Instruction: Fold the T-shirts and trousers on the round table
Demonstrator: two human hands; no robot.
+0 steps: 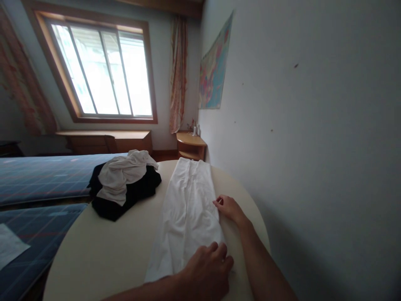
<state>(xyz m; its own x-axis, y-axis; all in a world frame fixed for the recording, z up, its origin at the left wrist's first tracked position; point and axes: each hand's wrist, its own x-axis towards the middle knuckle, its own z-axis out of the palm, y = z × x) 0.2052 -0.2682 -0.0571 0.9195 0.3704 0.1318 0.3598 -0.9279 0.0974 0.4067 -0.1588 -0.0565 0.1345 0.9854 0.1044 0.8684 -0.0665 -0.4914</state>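
Head view, the only one: white garment (184, 209) laid lengthwise on the round table (94, 255), narrower at the far end, creased along its middle. Left hand (211, 267) reaches across its near end to the right-hand border, fingers curled; whether cloth is caught beneath them, cannot tell. Right hand (230, 209) farther up the same border, thumb and forefinger close together, tips at the cloth edge; pinch or mere touch, cannot tell. Risks, as judged: a tug from one hand alone could skew the long edge, since both hands sit on one side and the opposite border lies unheld. Loose ripples could set into creases if pressed flat as they are. The far end reaches the table rim, so a push away might send it over. To the left, pale cloth (125, 171) lies on black cloth (108, 213), near enough that a wide leftward sweep might snag the heap.
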